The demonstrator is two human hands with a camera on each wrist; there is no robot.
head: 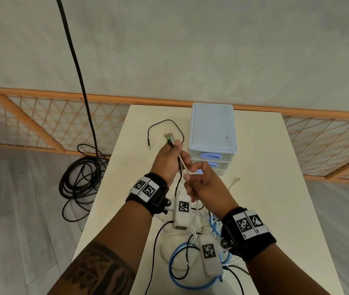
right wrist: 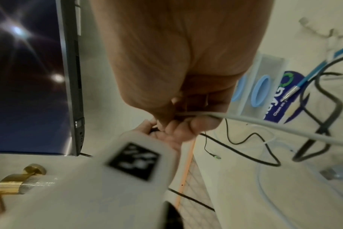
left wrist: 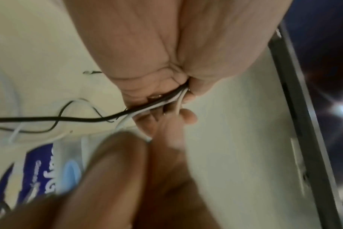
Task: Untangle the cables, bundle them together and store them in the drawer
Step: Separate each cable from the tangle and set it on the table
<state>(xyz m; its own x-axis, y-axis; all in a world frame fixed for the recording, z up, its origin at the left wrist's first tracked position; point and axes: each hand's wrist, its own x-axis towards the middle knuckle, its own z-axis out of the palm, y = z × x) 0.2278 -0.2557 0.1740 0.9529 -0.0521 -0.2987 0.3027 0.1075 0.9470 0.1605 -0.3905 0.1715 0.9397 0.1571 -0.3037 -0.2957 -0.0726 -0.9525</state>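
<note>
Above the white table (head: pixel 265 188), my left hand (head: pixel 175 151) grips a black cable and a white cable together; their plug ends (head: pixel 168 137) stick out past its fingers. In the left wrist view the fist (left wrist: pixel 178 86) closes on the black and white strands (left wrist: pixel 162 102). My right hand (head: pixel 190 173) pinches the white cable (head: pixel 185 168) just below the left hand, and the right wrist view shows this cable (right wrist: pixel 284 128) running out of its fingers (right wrist: pixel 202 122). A tangle of blue (head: pixel 176 271), black and white cables lies under my wrists. The pale blue drawer unit (head: pixel 211 128) stands behind, its drawers closed.
A thin black cable with a green plug (head: pixel 149 147) loops on the table left of the drawer unit. A thick black cable hangs from above and coils on the floor (head: pixel 80 179) to the left. A wooden lattice screen (head: pixel 52 122) runs behind the table. A dark screen (right wrist: pixel 29 77) shows in the right wrist view.
</note>
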